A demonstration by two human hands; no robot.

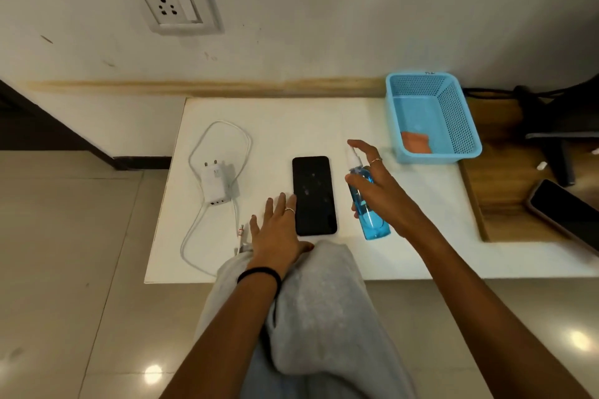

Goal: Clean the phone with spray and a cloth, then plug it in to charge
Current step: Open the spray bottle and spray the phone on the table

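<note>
White board (291, 126) laid low against a pale wall fills the middle of the head view, with a wall socket (171, 5) in the upper left of the frame. Lying flat at the centre of the board is the phone (313, 195), a black slab with rounded corners, screen up and dark, marked with faint smudges or droplets near its middle. Left of it sits a white charger adapter (216, 183) with two pins pointing away, its white cable (223, 139) looping behind it and trailing down to a plug tip near the board's lower edge. The left hand (275, 230) lies flat on the board with straight fingers, fingertips touching the phone's lower left edge, gripping nothing. Right of the phone, the right hand (381, 185) curls round a clear spray bottle (366, 201) of blue liquid, the forefinger raised over the white nozzle. At the upper right a blue mesh basket (453, 116) holds an orange cloth (416, 142). A second phone (564, 214) lies at the right edge on wood.
</note>
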